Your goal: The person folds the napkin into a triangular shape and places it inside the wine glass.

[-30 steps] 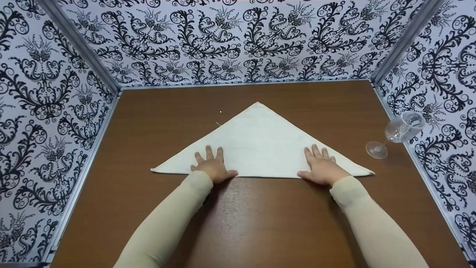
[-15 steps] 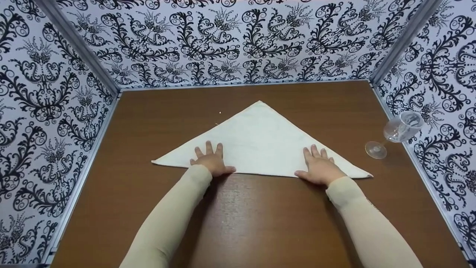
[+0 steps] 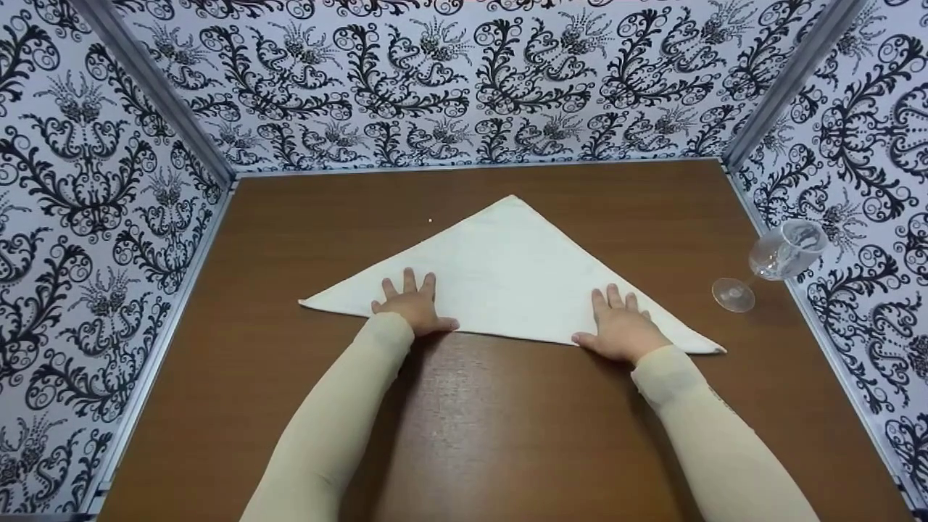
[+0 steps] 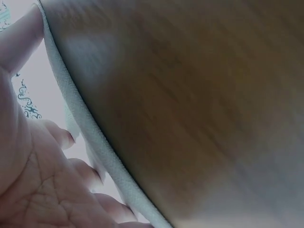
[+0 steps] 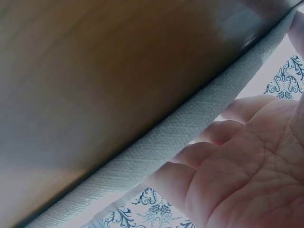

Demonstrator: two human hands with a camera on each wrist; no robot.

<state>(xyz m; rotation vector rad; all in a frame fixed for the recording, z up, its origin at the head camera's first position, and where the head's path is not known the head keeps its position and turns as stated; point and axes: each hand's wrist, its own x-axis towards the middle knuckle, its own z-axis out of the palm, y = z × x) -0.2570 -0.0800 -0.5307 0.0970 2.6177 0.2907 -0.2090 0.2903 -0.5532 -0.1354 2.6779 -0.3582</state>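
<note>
A white cloth napkin (image 3: pixel 515 268), folded into a triangle, lies flat on the brown table with its peak toward the back wall. My left hand (image 3: pixel 415 308) rests on its left part, fingers spread and thumb along the near folded edge. On the right part lies my right hand (image 3: pixel 622 330), also with spread, straight fingers. In the left wrist view the palm (image 4: pixel 47 185) and fingertips touch the cloth's edge (image 4: pixel 90 126). The right wrist view shows the other palm (image 5: pixel 256 171) beside the thick fold (image 5: pixel 156 142).
A clear stemmed glass (image 3: pixel 786 250) is at the table's right edge, beyond my right hand. Patterned black-and-white walls (image 3: pixel 449 80) with grey metal posts bound the wooden table (image 3: pixel 464 428) at back and sides. A tiny white speck (image 3: pixel 430 220) lies left of the napkin's peak.
The napkin has turned slightly clockwise under both hands: its left corner moved away from me, its right corner a little nearer, and the peak shifted right. Both hands stay flat on it.
</note>
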